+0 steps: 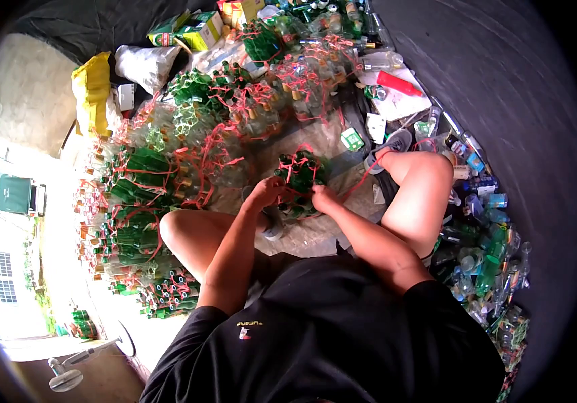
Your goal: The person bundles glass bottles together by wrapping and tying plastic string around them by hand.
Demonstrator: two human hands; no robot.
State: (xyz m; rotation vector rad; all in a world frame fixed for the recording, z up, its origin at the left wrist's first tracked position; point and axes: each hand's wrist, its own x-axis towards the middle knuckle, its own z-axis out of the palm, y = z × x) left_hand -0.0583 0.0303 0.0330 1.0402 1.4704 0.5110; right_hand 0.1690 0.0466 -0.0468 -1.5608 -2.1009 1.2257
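Between my knees stands a bundle of green glass bottles (300, 172), necks up, with pink plastic string (307, 148) crossing over their tops. My left hand (267, 192) is closed at the left side of the bundle, fingers pinched at the string. On the near right side, my right hand (324, 199) is also closed on the string. From there a length of string runs right toward my shoe (396, 142). The fingertips are small and partly hidden against the bottles.
Tied bundles of clear bottles (255, 111) and green bottles (142, 168) crowd the left and far side. Loose bottles (480, 262) pile along the right. A red cylindrical object (398, 83) lies on a white board (402, 104). A standing fan (66, 376) is at lower left.
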